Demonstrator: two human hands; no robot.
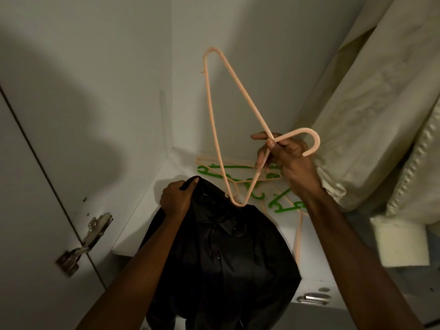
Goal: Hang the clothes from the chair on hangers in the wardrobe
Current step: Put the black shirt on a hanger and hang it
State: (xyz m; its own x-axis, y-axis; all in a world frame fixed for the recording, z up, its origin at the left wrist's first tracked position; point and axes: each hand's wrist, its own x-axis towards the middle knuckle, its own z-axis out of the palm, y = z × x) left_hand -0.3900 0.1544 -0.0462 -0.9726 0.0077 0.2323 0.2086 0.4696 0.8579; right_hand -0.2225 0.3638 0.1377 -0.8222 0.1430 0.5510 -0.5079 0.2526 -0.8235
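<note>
A black buttoned shirt (pixel 223 253) hangs in front of me inside the white wardrobe (pixel 95 103). My left hand (pixel 177 198) grips the shirt at its upper left edge, near the collar. My right hand (pixel 285 160) pinches a peach plastic hanger (pixel 210 110) at its neck, just below the hook. The hanger is tilted, one corner high up and the other corner touching the shirt's collar opening.
Several loose green hangers (pixel 281 201) and peach hangers (pixel 297 239) lie on the white wardrobe shelf (pixel 152 210). Cream garments (pixel 371 120) hang at the right. A metal door hinge (pixel 83 244) sits on the left wardrobe panel.
</note>
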